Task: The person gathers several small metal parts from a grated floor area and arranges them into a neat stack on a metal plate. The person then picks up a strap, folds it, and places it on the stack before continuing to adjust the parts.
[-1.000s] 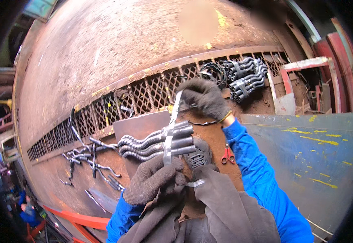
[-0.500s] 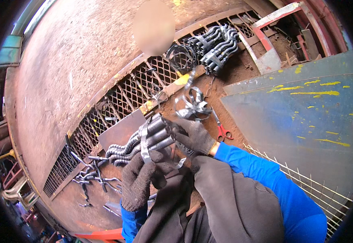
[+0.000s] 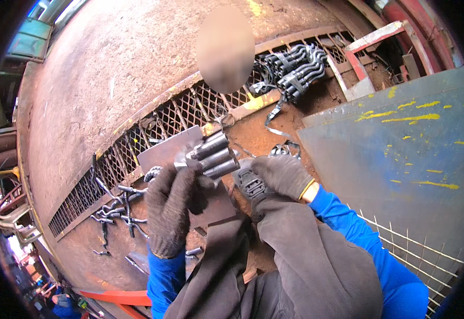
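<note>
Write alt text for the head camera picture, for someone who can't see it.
Two dark-gloved hands hold a bundle of short metal rods end-on over a rusty work surface: the left hand grips it, the right hand rests beside it. Behind lie a mesh grate, loose bent rods and strapped bundles.

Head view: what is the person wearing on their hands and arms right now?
Both hands wear dark, fuzzy knitted work gloves: the left hand and the right hand. The right glove shows a thin yellow edge at the cuff. Both forearms are covered by bright blue sleeves.
</note>
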Demonstrator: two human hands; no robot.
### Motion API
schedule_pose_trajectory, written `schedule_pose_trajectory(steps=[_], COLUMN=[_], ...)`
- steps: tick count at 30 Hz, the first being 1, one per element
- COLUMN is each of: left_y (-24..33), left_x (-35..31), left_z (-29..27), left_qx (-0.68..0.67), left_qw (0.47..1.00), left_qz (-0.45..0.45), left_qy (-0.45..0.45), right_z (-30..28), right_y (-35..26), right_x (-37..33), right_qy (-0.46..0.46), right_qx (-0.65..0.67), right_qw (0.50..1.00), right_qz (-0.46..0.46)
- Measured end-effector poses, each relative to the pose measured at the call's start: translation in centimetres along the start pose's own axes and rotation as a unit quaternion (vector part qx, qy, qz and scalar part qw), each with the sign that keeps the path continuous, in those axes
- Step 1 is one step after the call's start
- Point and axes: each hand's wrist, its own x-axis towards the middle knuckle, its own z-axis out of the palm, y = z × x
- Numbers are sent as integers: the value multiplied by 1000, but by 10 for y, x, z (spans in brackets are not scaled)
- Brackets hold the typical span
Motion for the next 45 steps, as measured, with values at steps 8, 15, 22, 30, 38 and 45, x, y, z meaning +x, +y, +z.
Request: schedule_pose_trajectory(steps=[8,15,22,30,38,45], left_y=[57,27,45,136,189,233], left_x=[15,28,12,-56,-190,-353], left_z=[12,18,21,-17,-144,-321], left_qx=[-177,13,13,-263,-190,-77], left_qw=[980,985,988,891,754,671], left_qz=[39,104,26,370,621,648], left_qy=[-85,-135,-153,-9,92,353], right_z=[-88,-131,-133,-173,-148,-132], right_y=[-15,-57,-70,-59,88,133], right_x=[51,54,25,6,65,101], right_qy=[192,204,118,391,430,88], right_qx=[386,81,25,90,-47,-182], right_qw=[894,973,982,912,898,911], right_qz=[122,-75,-148,-81,84,358])
